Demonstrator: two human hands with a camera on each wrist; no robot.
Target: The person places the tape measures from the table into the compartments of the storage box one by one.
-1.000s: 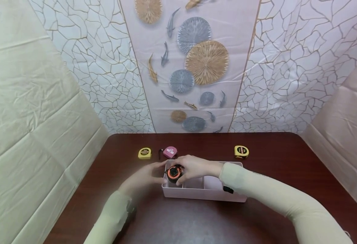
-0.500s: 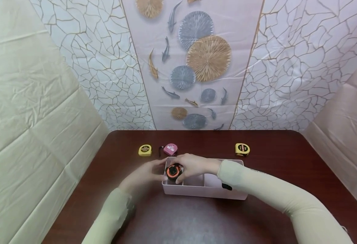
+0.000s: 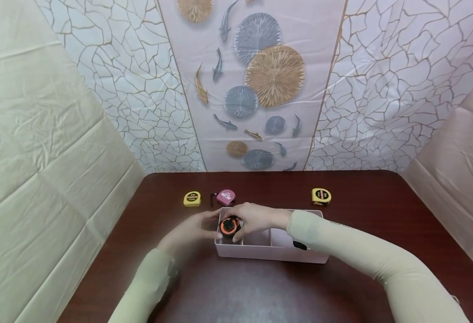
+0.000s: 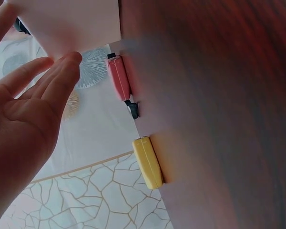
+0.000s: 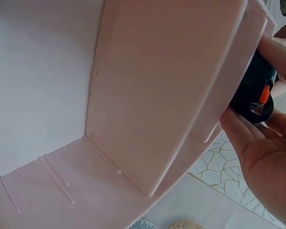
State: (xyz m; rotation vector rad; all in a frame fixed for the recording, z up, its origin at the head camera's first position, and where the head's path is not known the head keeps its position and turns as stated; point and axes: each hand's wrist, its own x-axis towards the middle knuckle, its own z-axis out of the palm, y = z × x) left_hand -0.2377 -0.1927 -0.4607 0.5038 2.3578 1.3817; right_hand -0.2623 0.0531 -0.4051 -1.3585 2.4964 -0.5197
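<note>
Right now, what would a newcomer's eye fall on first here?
Probably the black-and-orange tape measure, gripped by the right hand at the left end of the pale divided box. Next, the gold and grey discs on the backdrop behind the dark table. Beyond the box lie a yellow tape measure, a pink one and, farther right, another yellow one.

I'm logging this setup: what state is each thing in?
Black tape, held, no blade showing
Pink tape, flat, no blade showing
Left yellow tape, flat, no blade showing
Right yellow tape, no blade showing
Box, upright, open-topped
Right grip, holding black tape
Left grip, fingers extended
</note>
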